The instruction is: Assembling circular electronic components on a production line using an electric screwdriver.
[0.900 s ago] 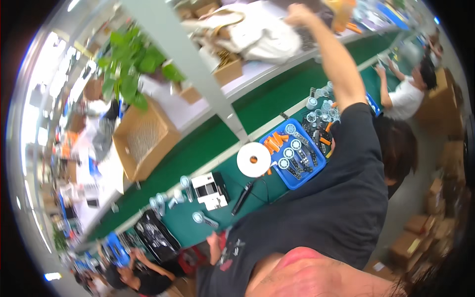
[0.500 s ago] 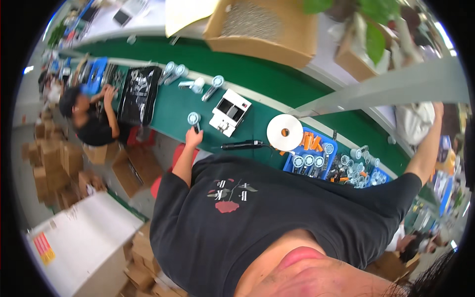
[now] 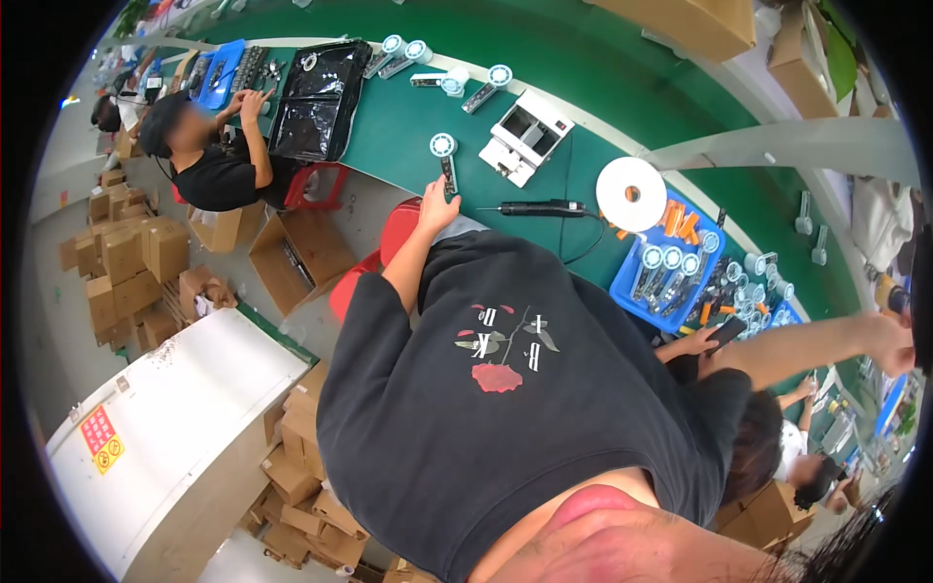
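Left hand (image 3: 439,206): pinching the handle of the pale-blue fan (image 3: 443,149), which lay just beyond your fingers earlier; you now have it in hand
Fan: left of the white machine (image 3: 526,139)
Right hand (image 3: 889,345): well right of the machine; cannot tell its grip
Screwdriver (image 3: 544,208): your side of the machine

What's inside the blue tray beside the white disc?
The blue tray holds orange pieces and parts with pale-blue round heads; anything beneath them is covered.
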The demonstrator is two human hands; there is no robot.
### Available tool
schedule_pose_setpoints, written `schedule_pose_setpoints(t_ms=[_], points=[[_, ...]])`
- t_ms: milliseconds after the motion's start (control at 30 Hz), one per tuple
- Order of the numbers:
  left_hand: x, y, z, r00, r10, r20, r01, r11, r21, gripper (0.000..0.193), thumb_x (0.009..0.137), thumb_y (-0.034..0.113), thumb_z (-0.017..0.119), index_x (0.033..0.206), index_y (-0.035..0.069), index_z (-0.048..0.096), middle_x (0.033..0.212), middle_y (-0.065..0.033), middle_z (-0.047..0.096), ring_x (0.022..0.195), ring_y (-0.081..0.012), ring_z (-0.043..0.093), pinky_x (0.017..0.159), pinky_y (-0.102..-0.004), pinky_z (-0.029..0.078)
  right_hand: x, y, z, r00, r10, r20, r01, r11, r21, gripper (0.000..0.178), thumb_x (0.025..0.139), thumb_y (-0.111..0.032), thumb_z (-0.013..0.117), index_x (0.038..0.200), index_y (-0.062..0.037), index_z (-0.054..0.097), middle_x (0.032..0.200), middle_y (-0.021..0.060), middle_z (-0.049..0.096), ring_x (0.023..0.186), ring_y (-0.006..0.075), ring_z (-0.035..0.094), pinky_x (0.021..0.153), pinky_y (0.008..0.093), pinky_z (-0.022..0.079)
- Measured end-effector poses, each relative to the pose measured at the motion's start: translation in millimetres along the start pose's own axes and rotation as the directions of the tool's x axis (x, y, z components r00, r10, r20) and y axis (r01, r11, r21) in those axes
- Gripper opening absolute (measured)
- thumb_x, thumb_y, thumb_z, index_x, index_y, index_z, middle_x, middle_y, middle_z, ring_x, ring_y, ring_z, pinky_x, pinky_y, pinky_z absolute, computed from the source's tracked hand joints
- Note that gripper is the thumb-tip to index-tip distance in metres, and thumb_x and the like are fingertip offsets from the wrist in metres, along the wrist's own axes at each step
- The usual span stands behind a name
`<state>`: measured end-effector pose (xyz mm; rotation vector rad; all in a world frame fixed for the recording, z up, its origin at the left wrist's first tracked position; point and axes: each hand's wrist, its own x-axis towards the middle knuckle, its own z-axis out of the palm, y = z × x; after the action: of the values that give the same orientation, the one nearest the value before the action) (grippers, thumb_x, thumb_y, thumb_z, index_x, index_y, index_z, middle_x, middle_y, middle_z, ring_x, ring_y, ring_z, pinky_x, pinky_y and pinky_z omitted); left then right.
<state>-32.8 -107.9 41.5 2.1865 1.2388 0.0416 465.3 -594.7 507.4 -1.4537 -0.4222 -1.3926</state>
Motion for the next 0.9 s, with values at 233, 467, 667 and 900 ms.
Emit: schedule_pose_setpoints(t_ms=[233, 467, 667, 900], points=[[-79.8, -98.9, -52.4, 0.943, -0.166, 0.289, 0.192, 0.979, -0.063, 0.046, 0.096, 0.043, 0.062, 0.114, 0.002, 0.073, 0.111, -0.0231, 0.074, 0.107, -0.0341, 0.072, 0.094, -0.0426, 0.054, -362.3, -128.8, -26.7, 0.385, 0.793, 0.472, -0.720, 0.578, -0.384, 0.019, 0.100, -0.014, 0.063, 0.087, -0.0026, 0.070, 0.078, 0.0047, 0.066, 0.073, 0.0127, 0.061, 0.069, 0.0311, 0.049], [-175.5, -266.8, -87.3, 0.811, -0.209, 0.547, 0.428, 0.849, -0.310, 0.031, 0.098, 0.026, 0.062, 0.114, 0.002, 0.073, 0.105, -0.0092, 0.075, 0.098, -0.0168, 0.067, 0.088, -0.0357, 0.053, -547.4, -201.4, -72.0, -0.383, 0.837, 0.391, -0.758, -0.043, -0.650, 0.035, 0.102, -0.031, 0.067, 0.107, 0.0033, 0.067, 0.080, 0.0090, 0.069, 0.062, 0.0128, 0.065, 0.053, 0.0271, 0.054], [-62.7, -353.2, -105.9, 0.721, -0.133, 0.680, 0.166, 0.986, 0.016, 0.040, 0.084, 0.029, 0.072, 0.115, 0.003, 0.074, 0.112, -0.0219, 0.075, 0.105, -0.0339, 0.073, 0.091, -0.0439, 0.055, -625.0, -189.2, -69.1, -0.292, 0.944, 0.154, -0.715, -0.109, -0.690, 0.058, 0.093, -0.045, 0.077, 0.106, 0.0080, 0.057, 0.081, 0.0169, 0.070, 0.062, 0.0177, 0.069, 0.049, 0.0303, 0.057], [98.8, -365.7, -86.0, 0.460, -0.344, 0.818, -0.464, 0.692, 0.552, 0.035, 0.076, 0.021, 0.076, 0.107, 0.003, 0.076, 0.108, -0.0219, 0.074, 0.106, -0.0355, 0.072, 0.091, -0.0446, 0.057, -670.3, -197.6, -61.9, 0.159, 0.985, 0.062, -0.744, 0.161, -0.648, 0.039, 0.094, -0.033, 0.078, 0.093, 0.0012, 0.059, 0.063, 0.0087, 0.062, 0.045, 0.0131, 0.060, 0.039, 0.0272, 0.045]])
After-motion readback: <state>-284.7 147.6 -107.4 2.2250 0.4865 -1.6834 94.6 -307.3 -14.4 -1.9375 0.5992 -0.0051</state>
